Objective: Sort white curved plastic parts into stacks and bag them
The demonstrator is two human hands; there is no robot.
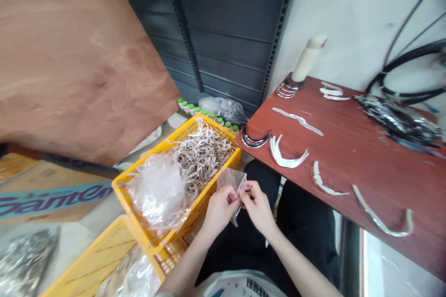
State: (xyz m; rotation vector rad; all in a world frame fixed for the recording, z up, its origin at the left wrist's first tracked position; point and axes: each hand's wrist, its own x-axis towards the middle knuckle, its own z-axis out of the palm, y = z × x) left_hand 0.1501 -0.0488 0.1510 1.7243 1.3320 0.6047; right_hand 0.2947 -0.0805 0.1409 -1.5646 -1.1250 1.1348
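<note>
Above my lap, my left hand (223, 204) and my right hand (256, 202) pinch a small clear plastic bag (232, 177) between them, fingers closed at its edge. Whether anything lies inside the bag is not plain. Just left of my hands stands a yellow basket (190, 216) filled with a heap of thin curved silvery-white strips (205, 153). A stack of clear plastic bags (158, 190) rests on its near end. Right of my hands, curved white pieces (287, 161) and dark curved pieces (256, 140) lie near the table's edge.
The red-brown table (351, 148) holds a white tube (309, 58) standing in shiny rings and a pile of dark wrapped pieces (400, 120). A second yellow basket (101, 255) is at lower left. Green-capped bottles (209, 113) line up behind. A cardboard box (52, 190) sits left.
</note>
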